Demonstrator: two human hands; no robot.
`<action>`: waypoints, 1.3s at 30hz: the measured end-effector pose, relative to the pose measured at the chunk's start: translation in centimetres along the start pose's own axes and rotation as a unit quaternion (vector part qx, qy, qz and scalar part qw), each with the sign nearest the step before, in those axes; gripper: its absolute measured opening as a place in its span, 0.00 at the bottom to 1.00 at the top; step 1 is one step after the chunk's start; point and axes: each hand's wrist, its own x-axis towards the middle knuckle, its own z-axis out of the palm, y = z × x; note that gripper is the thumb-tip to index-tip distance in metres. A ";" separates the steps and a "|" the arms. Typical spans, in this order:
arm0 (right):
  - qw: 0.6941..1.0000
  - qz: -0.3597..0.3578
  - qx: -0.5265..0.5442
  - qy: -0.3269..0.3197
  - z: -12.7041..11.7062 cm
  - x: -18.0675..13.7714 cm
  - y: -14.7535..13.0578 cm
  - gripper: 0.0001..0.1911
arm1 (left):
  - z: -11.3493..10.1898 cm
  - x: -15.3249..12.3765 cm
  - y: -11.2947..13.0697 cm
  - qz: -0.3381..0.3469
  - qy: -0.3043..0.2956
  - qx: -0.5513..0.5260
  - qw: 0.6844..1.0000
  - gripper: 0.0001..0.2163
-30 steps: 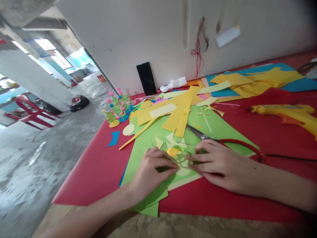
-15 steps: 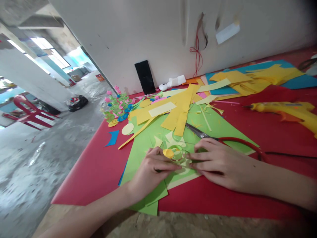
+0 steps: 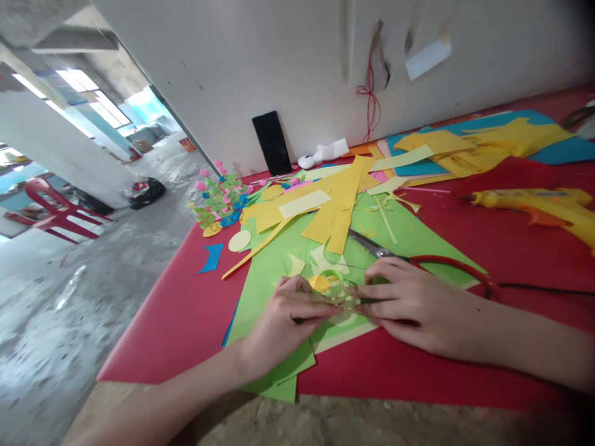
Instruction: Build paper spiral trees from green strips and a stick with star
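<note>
Between my fingertips is a curled green paper strip (image 3: 335,286), with a small yellow paper piece (image 3: 318,284) at its left. My left hand (image 3: 292,313) is closed, pinching the strip's near left side. From the right, my right hand (image 3: 409,303) grips the curl's other side with thumb and fingers together. Cream paper scraps (image 3: 325,259) lie just beyond the curl, on green paper sheets (image 3: 272,303). A pair of scissors (image 3: 372,244) with red handles rests beside and partly beneath my right hand.
A yellow glue gun (image 3: 530,201) lies at the right on the red table cover (image 3: 171,322). Yellow paper strips (image 3: 344,204) cross the green sheets. Small paper flowers (image 3: 223,195) stand at the back left. A black phone (image 3: 272,144) leans against the wall.
The small yellow piece has shifted slightly to the right, closer to the green curl. Both hands stay in nearly the same place.
</note>
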 end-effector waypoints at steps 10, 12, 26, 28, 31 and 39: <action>1.000 0.002 -0.005 -0.007 0.1 -0.1 0.1 0.13 | 0.1 -0.1 -0.2 0.003 -0.001 0.007 1.000 0.10; 1.000 0.002 -0.003 -0.012 0.1 0.0 0.1 0.13 | 0.0 -0.2 -0.2 0.003 -0.002 0.009 1.000 0.10; 1.000 0.003 -0.010 -0.019 -0.1 -0.2 0.1 0.14 | -0.1 -0.1 -0.2 0.002 -0.012 0.001 1.000 0.10; 1.000 0.005 -0.007 -0.016 0.0 -0.1 0.1 0.13 | -0.1 -0.1 -0.2 0.002 -0.013 -0.003 1.000 0.10; 1.000 0.003 -0.010 -0.021 0.0 -0.2 0.1 0.14 | -0.1 -0.2 -0.2 0.003 -0.014 0.001 1.000 0.10; 1.000 0.008 0.002 -0.013 0.1 -0.2 0.1 0.13 | -0.2 -0.1 -0.1 0.002 -0.009 0.023 1.000 0.10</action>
